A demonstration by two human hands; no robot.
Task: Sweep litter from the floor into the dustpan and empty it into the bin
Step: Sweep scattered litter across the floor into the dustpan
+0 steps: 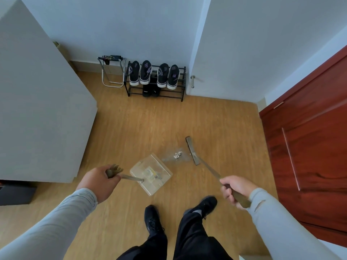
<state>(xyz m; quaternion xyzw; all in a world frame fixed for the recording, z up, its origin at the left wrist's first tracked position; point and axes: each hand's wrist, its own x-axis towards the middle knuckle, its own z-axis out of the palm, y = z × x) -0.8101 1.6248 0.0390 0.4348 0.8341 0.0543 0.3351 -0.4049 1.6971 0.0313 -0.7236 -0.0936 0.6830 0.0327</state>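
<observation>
- Left hand [99, 182]: grip wrapped round the top of the dull metal handle of a clear, square plastic dustpan [151, 174]. The pan rests on the light wood-effect floor [131, 128], just ahead of the person's black shoes; its handle runs from the hand rightward to the pan's near-left corner. The open lip appears to face away and rightward.
- Litter [177, 155]: a small cluster of white scraps on a patch of thin clear film, lying on the floor just beyond the pan's far-right edge, between pan and broom head.
- Grey flat broom head [192, 151]: set immediately right of the litter, on or just above the floor; long axis runs from far-left to near-right, broad side facing the scraps.
- Right hand [234, 188]: grip closed round the slim broom handle, which slants from the head down to the hand.
- Judgement: the litter lies leftward of the broom, so a short leftward stroke toward the pan is called for; the right hand drives it, the left steadies the pan.
</observation>
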